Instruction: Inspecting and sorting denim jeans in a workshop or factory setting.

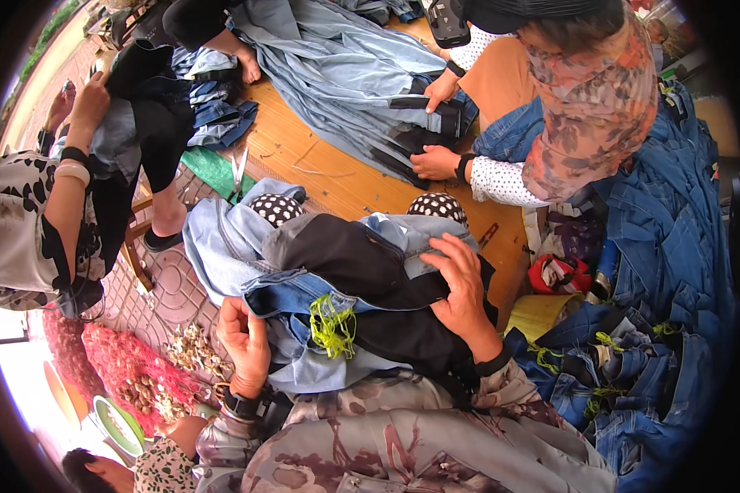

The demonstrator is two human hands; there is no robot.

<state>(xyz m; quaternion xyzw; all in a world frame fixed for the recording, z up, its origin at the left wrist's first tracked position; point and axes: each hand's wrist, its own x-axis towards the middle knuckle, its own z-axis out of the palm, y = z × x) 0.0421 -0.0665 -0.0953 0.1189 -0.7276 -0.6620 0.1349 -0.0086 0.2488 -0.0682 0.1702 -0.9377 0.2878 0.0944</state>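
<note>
Across my lap lies a pair of blue denim jeans (330, 291) with black cloth (345, 249) spread over and inside it. A tuft of yellow-green thread (333, 326) hangs from its waistband. My left hand (245, 345) has its thumb and forefinger pinched at the waistband's left corner. My right hand (459, 293) rests at the right end of the black cloth, its upper fingers spread; whether the thumb grips the cloth is hidden. Pale blue denim (219, 240) bunches beyond my left hand, over my dotted-cloth knees.
A wooden board (308, 160) lies ahead, with scissors (239, 169) at its left edge. A co-worker's hands (435, 161) hold long denim at upper right; another person (37, 215) sits left. Denim piles (660, 222) fill the right side. Red net sacks (129, 363) lie lower left.
</note>
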